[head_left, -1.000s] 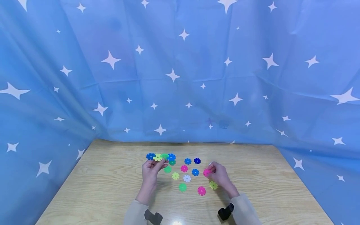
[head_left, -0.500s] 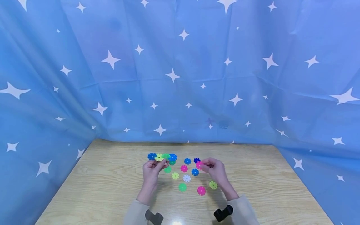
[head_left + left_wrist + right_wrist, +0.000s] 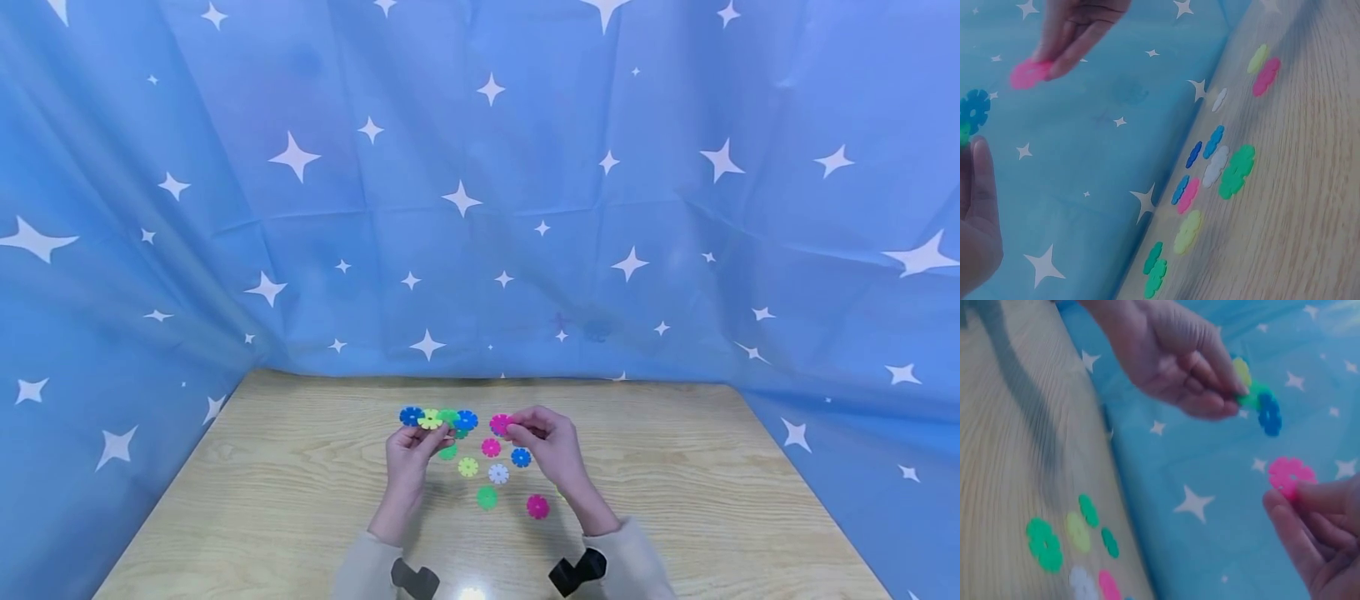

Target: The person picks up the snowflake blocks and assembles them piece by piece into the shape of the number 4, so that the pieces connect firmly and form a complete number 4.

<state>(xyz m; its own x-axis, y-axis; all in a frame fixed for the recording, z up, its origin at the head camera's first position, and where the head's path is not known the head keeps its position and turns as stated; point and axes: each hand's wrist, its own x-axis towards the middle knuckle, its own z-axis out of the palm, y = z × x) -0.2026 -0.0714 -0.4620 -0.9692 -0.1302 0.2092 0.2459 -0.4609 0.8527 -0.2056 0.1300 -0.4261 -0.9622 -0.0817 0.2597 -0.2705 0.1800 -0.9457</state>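
Observation:
My left hand (image 3: 408,462) pinches a row of joined, notched plastic discs by its green disc (image 3: 447,416). From left to right the row runs dark blue (image 3: 411,416), yellow (image 3: 430,419), green, then a blue disc (image 3: 467,419) at the free right end. Opposite it, my right hand (image 3: 555,446) pinches a single pink disc (image 3: 500,424) between thumb and fingers. The right wrist view shows a gap between this pink disc (image 3: 1290,475) and the blue end disc (image 3: 1269,414). Both hands are raised above the table.
Loose discs lie on the wooden table (image 3: 247,500) below the hands: yellow (image 3: 468,467), white (image 3: 498,473), green (image 3: 487,497), pink (image 3: 537,507), blue (image 3: 521,457) and others, some hidden behind the right hand. A star-patterned blue cloth (image 3: 465,250) hangs behind.
My right hand has lifted the pink disc and carried it left, close to the row's blue end. My left hand with the row has shifted slightly right.

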